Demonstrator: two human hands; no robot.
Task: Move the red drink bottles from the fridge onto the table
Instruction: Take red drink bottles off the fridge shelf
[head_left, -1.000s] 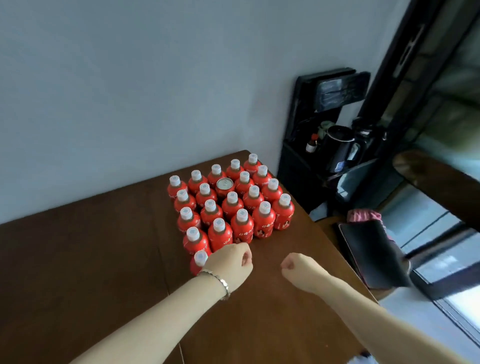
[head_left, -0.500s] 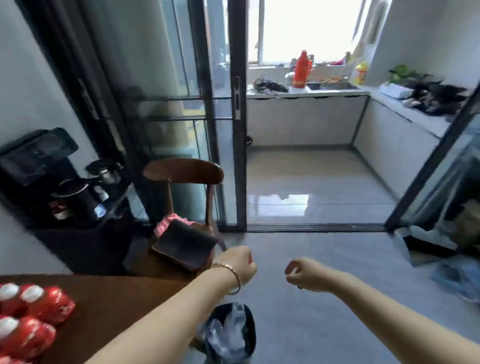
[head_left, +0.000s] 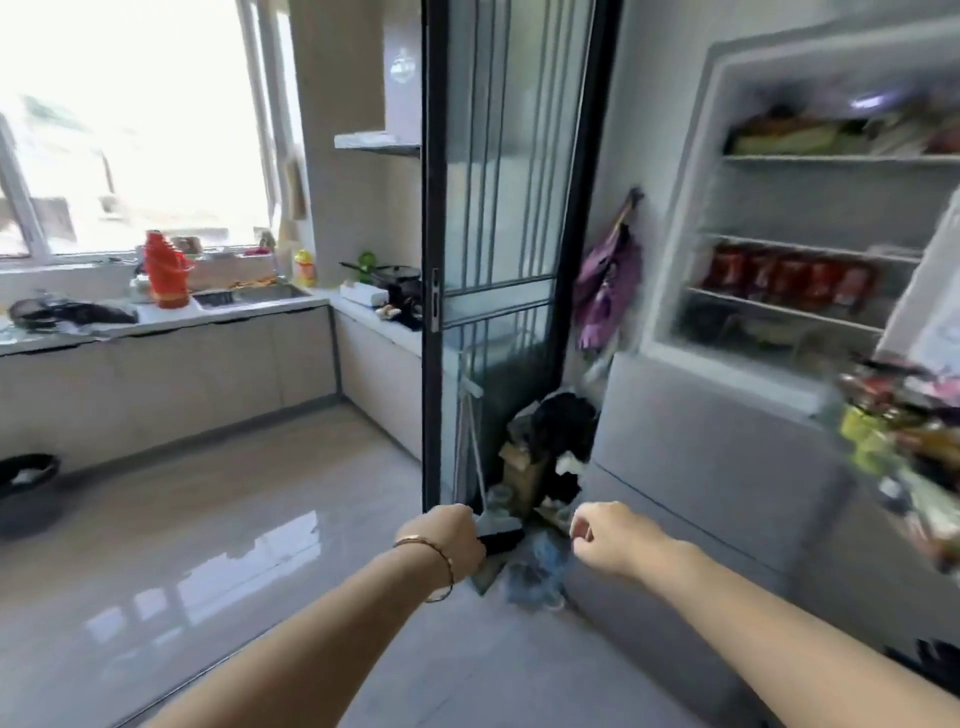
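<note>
The fridge (head_left: 675, 291) stands open at the right. A row of red drink bottles (head_left: 779, 275) lies blurred on its middle wire shelf. My left hand (head_left: 447, 540), with a bracelet on the wrist, is held out low in front of me, fingers curled into a fist and holding nothing. My right hand (head_left: 608, 540) is beside it, fingers also curled and empty. Both hands are well short of the fridge shelves. The table is out of view.
A black-framed glass sliding door (head_left: 431, 312) stands straight ahead. A purple bag (head_left: 608, 280) hangs beside the fridge, above clutter on the floor (head_left: 540, 467). The fridge door shelf (head_left: 904, 431) with packed items juts in at right. A kitchen counter (head_left: 171, 322) runs at left.
The view has swung right from the table with its bottles, past the chair and doorway, to the open fridge. Both empty hands stay held out in front.
</note>
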